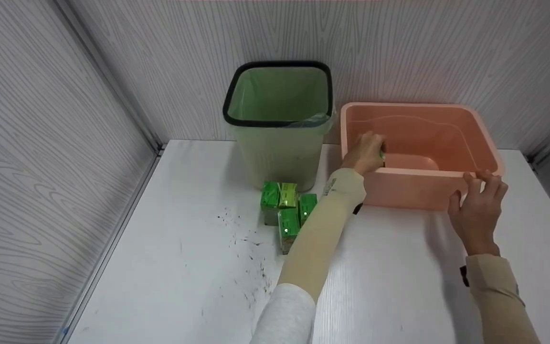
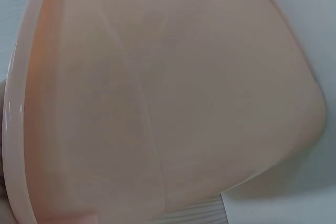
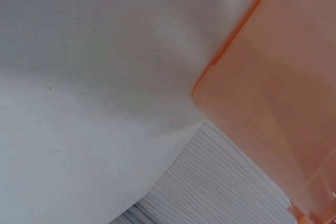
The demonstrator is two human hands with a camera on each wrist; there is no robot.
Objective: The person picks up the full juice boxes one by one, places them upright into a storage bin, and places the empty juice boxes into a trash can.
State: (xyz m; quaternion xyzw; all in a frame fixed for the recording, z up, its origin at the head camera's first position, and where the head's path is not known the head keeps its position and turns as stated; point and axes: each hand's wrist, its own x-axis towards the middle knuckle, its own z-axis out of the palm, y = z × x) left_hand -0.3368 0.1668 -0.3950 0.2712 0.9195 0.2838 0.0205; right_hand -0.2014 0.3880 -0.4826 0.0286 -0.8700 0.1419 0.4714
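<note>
My left hand reaches over the front left rim of a pink plastic tub, fingers curled. A bit of a small green packet shows beside the fingers; most of it is hidden. At the tub's front right corner, the fingers of my right hand bend over the rim, with the thumb against the outer wall. Several small green packets stand clustered on the table, left of my left forearm. The left wrist view shows the tub's wall and rim; in the right wrist view, the tub fills the right side.
A pale green waste bin with a black rim and a clear liner stands left of the tub. Dark crumbs lie scattered on the white table. Wood-patterned panels rise behind and at both sides.
</note>
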